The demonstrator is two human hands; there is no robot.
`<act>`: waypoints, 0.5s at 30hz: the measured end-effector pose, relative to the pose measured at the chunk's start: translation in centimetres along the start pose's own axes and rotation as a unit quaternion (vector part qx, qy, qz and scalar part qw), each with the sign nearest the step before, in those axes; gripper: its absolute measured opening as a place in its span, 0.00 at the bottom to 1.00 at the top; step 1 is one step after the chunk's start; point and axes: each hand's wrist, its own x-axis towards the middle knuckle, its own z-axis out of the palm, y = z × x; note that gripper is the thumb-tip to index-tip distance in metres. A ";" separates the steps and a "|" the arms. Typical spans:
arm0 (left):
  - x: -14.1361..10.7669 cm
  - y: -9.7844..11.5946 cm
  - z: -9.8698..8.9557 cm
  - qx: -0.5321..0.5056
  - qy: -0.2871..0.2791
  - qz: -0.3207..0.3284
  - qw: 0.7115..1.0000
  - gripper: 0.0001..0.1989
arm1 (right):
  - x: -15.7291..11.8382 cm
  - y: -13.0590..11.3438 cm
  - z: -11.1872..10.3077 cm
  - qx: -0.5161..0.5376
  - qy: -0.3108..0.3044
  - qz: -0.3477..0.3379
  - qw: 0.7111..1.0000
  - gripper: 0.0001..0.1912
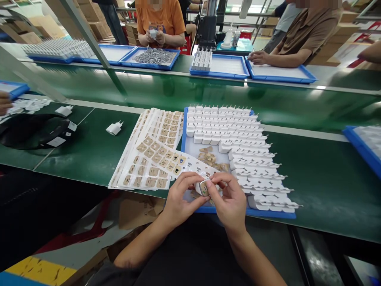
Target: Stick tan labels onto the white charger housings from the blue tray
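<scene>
- Far left: a stray charger (114, 128) on the green bench (89, 153).
- Then the label sheets (151, 171), with one strip (171, 157) slanting from far left to near right towards the hands.
- Left hand (182, 194): thumb and fingers pinch the held charger (204, 188), which lies just right of its palm, face turned towards the near side.
- That face's longer axis runs roughly near to far; fingers hide the body's.
- Right hand (231, 198): narrow grip, thumb on the face; both hands touch, neither clearly nearer.
- Right: standing rows (253, 163) in the tray (274, 214).
</scene>
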 end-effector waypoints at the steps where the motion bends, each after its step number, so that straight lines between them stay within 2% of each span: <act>1: 0.0 0.0 0.0 0.001 0.001 0.002 1.000 0.20 | 0.0 0.0 0.1 -0.009 0.000 -0.008 1.000 0.04; 6: -0.1 -0.1 0.0 -0.002 0.011 0.008 1.000 0.20 | 0.3 -0.2 0.3 -0.087 0.016 -0.066 0.994 0.05; 8: -0.2 -0.3 0.0 -0.017 0.021 0.002 1.000 0.20 | 0.3 -0.3 0.1 -0.094 0.014 -0.054 0.994 0.12; 11: -0.4 -0.7 0.2 -0.049 0.030 -0.005 0.998 0.19 | 0.2 -0.4 -0.2 -0.054 -0.057 0.001 0.997 0.24; 13: -0.5 -1.2 0.4 -0.058 0.034 0.008 0.998 0.19 | 0.0 -0.1 -0.4 -0.001 -0.110 0.031 0.993 0.23; 15: -0.4 -1.7 0.6 -0.043 0.048 0.040 0.997 0.19 | -0.1 0.5 -0.3 0.071 -0.125 0.054 0.988 0.18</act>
